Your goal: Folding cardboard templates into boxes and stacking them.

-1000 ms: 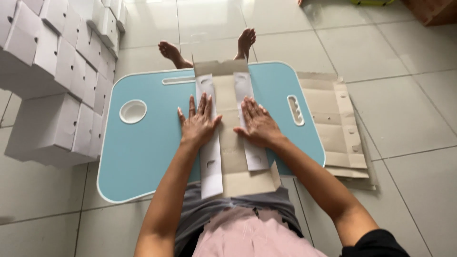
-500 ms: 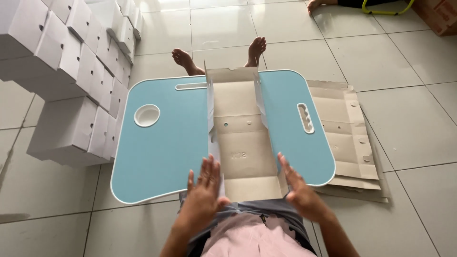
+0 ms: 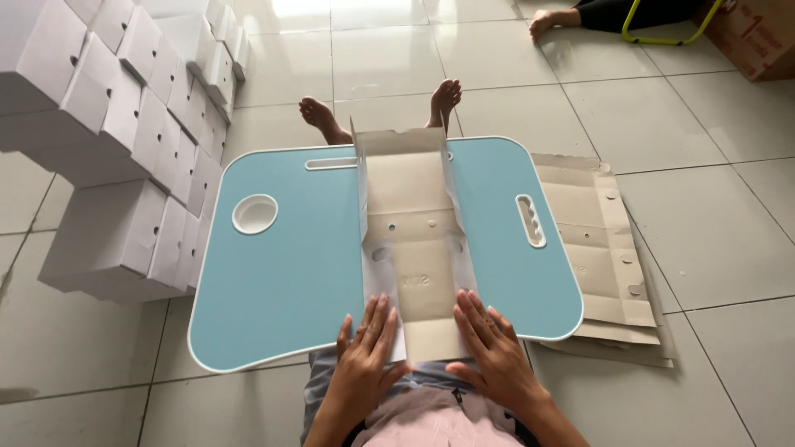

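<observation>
I have both hands flat, fingers spread: left hand (image 3: 364, 352) and right hand (image 3: 489, 348) press the near end of the cardboard box blank (image 3: 411, 240), which stretches away from my fingers along the blue table (image 3: 281, 273), side flaps raised.

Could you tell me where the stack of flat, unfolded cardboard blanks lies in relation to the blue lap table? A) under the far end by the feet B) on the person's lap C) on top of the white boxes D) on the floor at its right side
D: the flat cardboard blanks lie on the tiled floor, partly tucked under the right edge of the blue lap table.
</observation>
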